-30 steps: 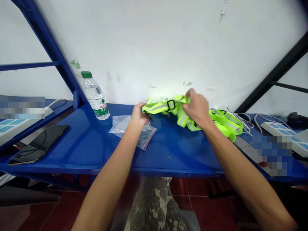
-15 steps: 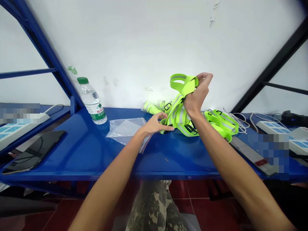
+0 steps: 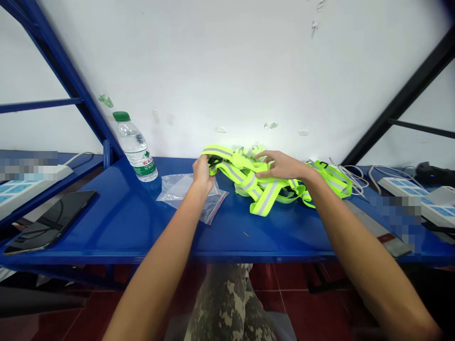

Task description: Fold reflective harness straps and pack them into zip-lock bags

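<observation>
Neon-yellow reflective straps (image 3: 252,184) with grey stripes and black buckles lie in a loose heap on the blue table (image 3: 142,237). My left hand (image 3: 203,171) is closed round one end of the straps, lifted above a clear zip bag (image 3: 216,203). Over the heap's right part is my right hand (image 3: 282,166), its fingers apart and nothing gripped; whether the fingertips touch the straps I cannot tell. More of the yellow straps (image 3: 334,180) rest farther right, partly behind my right forearm. Another yellow bundle by the wall is mostly hidden.
A water bottle (image 3: 137,149) with a green cap stands at the back left. A dark phone (image 3: 51,221) lies at the left edge, another phone (image 3: 377,227) at the right. White cables (image 3: 355,177) and power strips (image 3: 419,194) are at the right; a blue frame (image 3: 67,71) rises left.
My right hand has let go of the raised straps and come down, opening. My left hand has moved left and closed on a strap end, and the straps now spread across the table.
</observation>
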Demonstrator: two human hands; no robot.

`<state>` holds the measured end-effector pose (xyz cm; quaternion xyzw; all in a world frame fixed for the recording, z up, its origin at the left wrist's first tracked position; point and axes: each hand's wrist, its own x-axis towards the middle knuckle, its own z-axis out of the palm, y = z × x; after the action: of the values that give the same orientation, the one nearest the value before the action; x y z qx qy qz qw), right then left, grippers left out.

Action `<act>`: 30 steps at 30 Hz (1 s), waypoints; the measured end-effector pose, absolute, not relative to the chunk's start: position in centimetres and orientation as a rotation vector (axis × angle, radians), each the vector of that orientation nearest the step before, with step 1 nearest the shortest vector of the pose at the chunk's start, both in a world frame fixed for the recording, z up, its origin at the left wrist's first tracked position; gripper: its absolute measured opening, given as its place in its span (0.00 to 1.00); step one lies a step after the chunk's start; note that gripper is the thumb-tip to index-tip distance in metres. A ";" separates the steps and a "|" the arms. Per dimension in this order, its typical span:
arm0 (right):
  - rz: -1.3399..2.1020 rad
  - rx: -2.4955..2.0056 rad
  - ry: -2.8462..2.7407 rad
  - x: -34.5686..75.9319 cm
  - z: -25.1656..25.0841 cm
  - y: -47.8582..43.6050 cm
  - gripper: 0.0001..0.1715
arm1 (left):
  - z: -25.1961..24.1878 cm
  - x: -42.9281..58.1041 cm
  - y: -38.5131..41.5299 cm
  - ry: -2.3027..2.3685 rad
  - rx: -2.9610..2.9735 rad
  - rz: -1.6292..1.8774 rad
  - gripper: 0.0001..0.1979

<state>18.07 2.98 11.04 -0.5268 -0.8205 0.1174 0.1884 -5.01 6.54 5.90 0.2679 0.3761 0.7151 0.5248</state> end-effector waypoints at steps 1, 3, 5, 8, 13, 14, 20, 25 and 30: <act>0.388 -1.514 -2.363 18.4 11.0 2.8 0.31 | 5.8 -5.0 6.6 0.929 0.636 1.762 0.04; 0.430 -1.590 -2.385 18.8 10.7 2.8 0.21 | 5.7 -4.9 6.8 0.979 0.660 1.858 0.03; 0.403 -1.665 -2.277 19.0 10.3 3.1 0.17 | 5.7 -4.8 6.8 0.968 0.690 1.920 0.04; 0.406 -1.635 -1.877 18.7 10.4 3.7 0.20 | 5.5 -4.5 6.8 0.886 0.773 1.870 0.04; 0.349 -1.339 -1.528 17.2 12.3 3.9 0.25 | 4.7 -3.9 6.6 0.982 1.052 1.774 0.12; 0.299 -1.319 -1.546 16.8 12.7 3.6 0.27 | 4.6 -3.8 6.6 1.014 1.092 1.762 0.14; -0.074 -1.394 -1.871 16.4 11.7 1.6 0.55 | 5.5 -4.0 6.1 0.967 0.908 1.702 0.16; -0.239 -1.681 -2.268 17.4 8.1 1.9 0.53 | 6.1 -4.5 6.0 0.856 0.873 1.750 0.15; -0.102 -1.740 -1.939 19.6 8.3 3.5 0.23 | 5.8 -4.7 6.5 1.072 0.780 1.901 0.13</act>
<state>19.61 3.52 8.27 -0.6436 -0.7174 -0.0376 0.2639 -4.66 6.52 5.77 0.3086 0.4239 0.7515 0.4005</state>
